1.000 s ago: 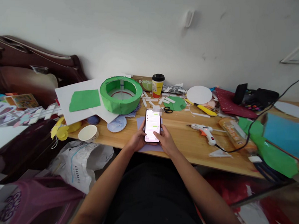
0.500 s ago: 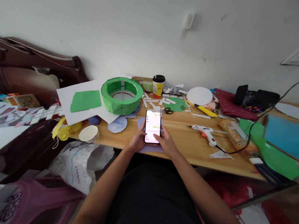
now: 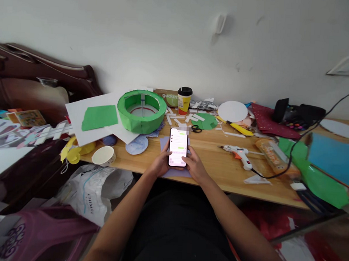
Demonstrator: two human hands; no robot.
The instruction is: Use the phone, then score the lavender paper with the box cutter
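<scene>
While both hands share one item, the phone (image 3: 178, 148) is held upright, screen lit, over the middle of the counter's (image 3: 214, 158) near edge. Left hand (image 3: 161, 163): fingers clamped on the phone's left side, thumb at the lower screen. Right hand (image 3: 195, 165): fingers clamped on its right side, thumb over the lower screen.

Below the phone: purple paper (image 3: 178, 173), one, at the near edge. Just beyond, to the right: black-handled scissors (image 3: 196, 128), one pair.

Toward the far edge, middle: lidded paper cup (image 3: 184, 101), yellow and red, upright; loose white strips (image 3: 178, 118); green paper piece (image 3: 209, 122); white disc (image 3: 233, 111), with a yellow cutter (image 3: 241, 129) in front.

Left part: green ring (image 3: 141, 123), resting partly on white board (image 3: 76, 115); green sheet (image 3: 100, 117), flat on the same board; white paper bowl (image 3: 103, 156), at the near edge.

Right part: glue gun (image 3: 241, 154), white, on its side, black cord (image 3: 290, 158) attached; orange package (image 3: 274, 156), beside it; blue sheet (image 3: 335, 160), toward the near right corner.
</scene>
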